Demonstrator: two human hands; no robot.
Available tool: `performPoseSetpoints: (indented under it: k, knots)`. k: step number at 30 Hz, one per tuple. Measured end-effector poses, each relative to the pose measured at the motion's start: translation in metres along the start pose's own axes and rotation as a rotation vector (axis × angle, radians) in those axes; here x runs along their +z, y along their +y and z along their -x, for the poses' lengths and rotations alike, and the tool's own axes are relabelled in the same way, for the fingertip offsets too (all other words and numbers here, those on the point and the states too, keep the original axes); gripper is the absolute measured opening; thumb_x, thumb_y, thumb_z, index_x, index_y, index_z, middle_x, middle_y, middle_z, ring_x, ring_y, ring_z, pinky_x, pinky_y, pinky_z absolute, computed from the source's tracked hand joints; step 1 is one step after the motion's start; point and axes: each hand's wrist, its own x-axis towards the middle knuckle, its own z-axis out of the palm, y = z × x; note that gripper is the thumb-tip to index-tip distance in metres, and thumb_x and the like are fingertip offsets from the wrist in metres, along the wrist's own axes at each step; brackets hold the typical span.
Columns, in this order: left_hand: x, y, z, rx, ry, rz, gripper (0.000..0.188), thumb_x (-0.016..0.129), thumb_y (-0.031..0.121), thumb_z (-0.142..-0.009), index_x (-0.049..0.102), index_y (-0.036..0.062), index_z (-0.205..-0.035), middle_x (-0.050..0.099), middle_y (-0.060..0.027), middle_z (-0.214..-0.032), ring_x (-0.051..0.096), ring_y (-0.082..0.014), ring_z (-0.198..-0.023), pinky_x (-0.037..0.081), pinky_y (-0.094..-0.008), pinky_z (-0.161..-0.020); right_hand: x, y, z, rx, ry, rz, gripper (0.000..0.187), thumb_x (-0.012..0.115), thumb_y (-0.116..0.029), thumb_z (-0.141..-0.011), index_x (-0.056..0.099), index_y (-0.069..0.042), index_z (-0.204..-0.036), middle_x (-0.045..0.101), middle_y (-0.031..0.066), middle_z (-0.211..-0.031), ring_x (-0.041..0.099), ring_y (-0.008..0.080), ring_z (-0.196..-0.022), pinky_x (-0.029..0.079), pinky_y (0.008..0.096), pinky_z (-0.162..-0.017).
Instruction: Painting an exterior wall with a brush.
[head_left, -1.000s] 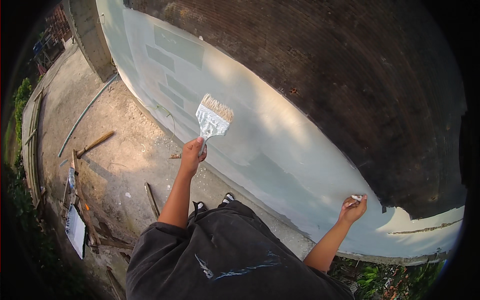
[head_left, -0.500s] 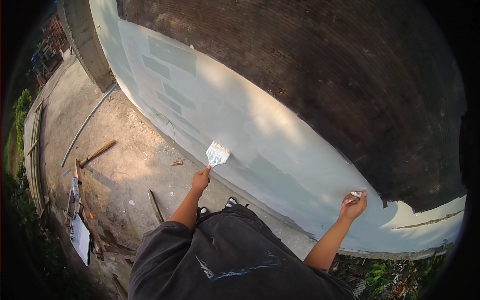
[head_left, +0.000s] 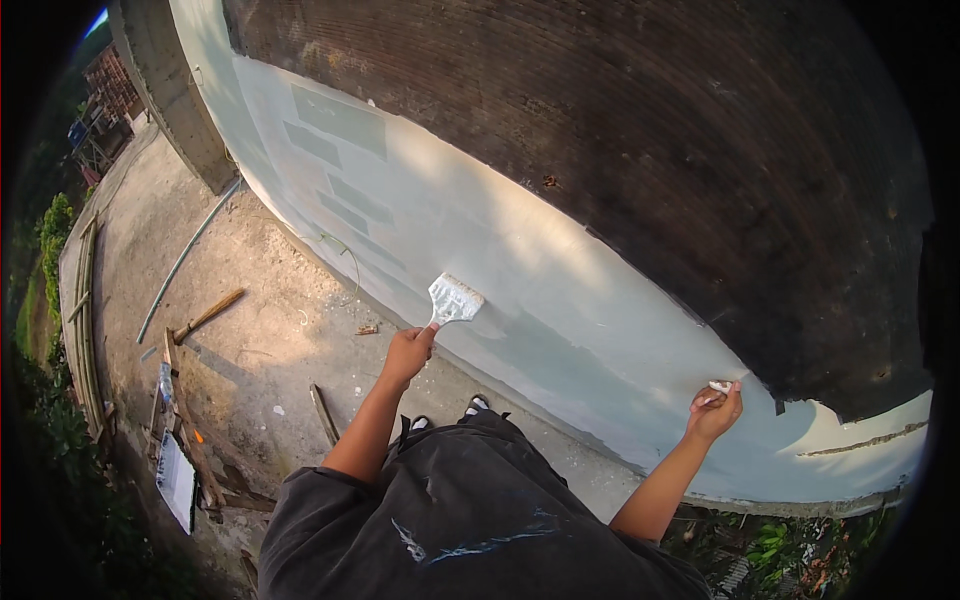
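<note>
My left hand (head_left: 409, 352) is closed around the handle of a wide paintbrush (head_left: 455, 298) smeared with white paint. Its bristles point right, against or very near the pale wall (head_left: 545, 270), which is part white and part grey-green in patches. Farther right, my right hand (head_left: 714, 412) has its fingers curled around a small white object (head_left: 720, 386) whose kind I cannot make out. That hand is close to the wall, just below the lower edge of a dark ribbed sheet (head_left: 640, 180) covering the upper part.
On the concrete ground (head_left: 270, 370) to the left lie a wooden-handled tool (head_left: 208, 313), a pale hose (head_left: 185, 262), scrap wood (head_left: 323, 415) and a white tray-like piece (head_left: 176, 483). Bamboo poles (head_left: 80, 310) line the far left, and a concrete pillar (head_left: 175, 110) stands beyond. Plants (head_left: 775, 550) grow at lower right.
The brush in my left hand has moved a little right, and its bristles have swung from upward to rightward. My right hand keeps its grip, with little movement. The view has shifted slightly.
</note>
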Motion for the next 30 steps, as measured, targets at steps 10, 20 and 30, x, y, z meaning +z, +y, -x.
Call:
performPoseSetpoints:
  k: [10,20,30]
  knots:
    - [-0.018,0.107,0.036,0.378,-0.21,0.494,0.039,0.05,0.036,-0.093,0.051,0.006,-0.067,0.041,0.0022,-0.053,0.034,-0.006,-0.043,0.024,-0.021,-0.041,-0.004,0.004,-0.003,-0.007,-0.003,-0.042,0.04,0.044,-0.032,-0.093,0.052,-0.002,-0.068,0.047,0.0065,-0.044,0.042,0.0144,-0.032,0.033,0.0253,-0.029]
    - [0.028,0.007,-0.016,0.139,-0.197,0.399,0.044,0.046,0.049,-0.092,0.047,0.0089,-0.072,0.039,0.0016,-0.053,0.033,-0.0061,-0.043,0.024,-0.0207,-0.038,-0.003,0.004,-0.001,-0.001,-0.001,-0.046,0.04,0.045,-0.031,-0.093,0.052,-0.001,-0.069,0.048,0.0066,-0.046,0.042,0.0142,-0.032,0.033,0.0254,-0.029]
    - [0.021,-0.077,-0.008,-0.197,-0.057,0.006,0.044,0.052,0.044,-0.089,0.056,0.0074,-0.065,0.047,0.0,-0.052,0.039,-0.0075,-0.041,0.028,-0.025,-0.038,-0.006,0.005,-0.003,-0.003,-0.043,-0.039,0.038,0.044,-0.03,-0.093,0.051,-0.001,-0.069,0.048,0.0066,-0.047,0.044,0.0142,-0.034,0.034,0.0253,-0.03]
